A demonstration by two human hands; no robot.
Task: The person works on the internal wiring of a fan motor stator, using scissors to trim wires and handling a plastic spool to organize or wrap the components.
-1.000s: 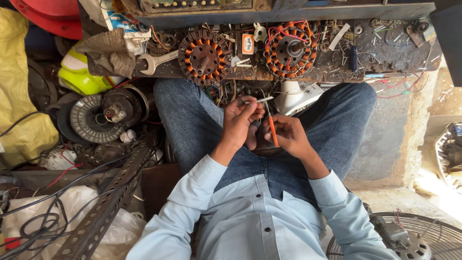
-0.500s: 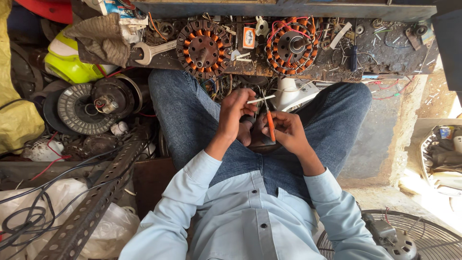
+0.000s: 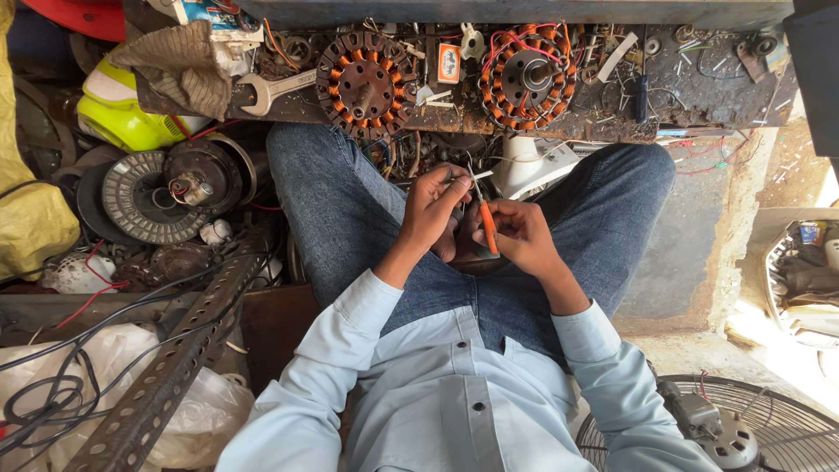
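My left hand (image 3: 437, 210) and my right hand (image 3: 523, 234) meet over my lap, above blue jeans. In my right hand is a small tool with orange handles (image 3: 487, 225), its metal tip pointing up toward the bench. My left hand pinches a thin white wire or sleeve (image 3: 468, 177) right at that tip. A dark part lies under both hands, mostly hidden. Two fan motor stators with copper windings sit on the bench ahead, one on the left (image 3: 365, 83) and one on the right (image 3: 529, 77).
A spanner (image 3: 273, 89) and a cloth (image 3: 179, 74) lie on the cluttered bench (image 3: 699, 87). A round rotor (image 3: 162, 194) and a perforated metal angle bar (image 3: 175, 367) are at my left. A fan guard (image 3: 769, 428) stands at lower right.
The view has shifted slightly. Both hands stay together over my lap, still working the orange-handled tool at the wire.
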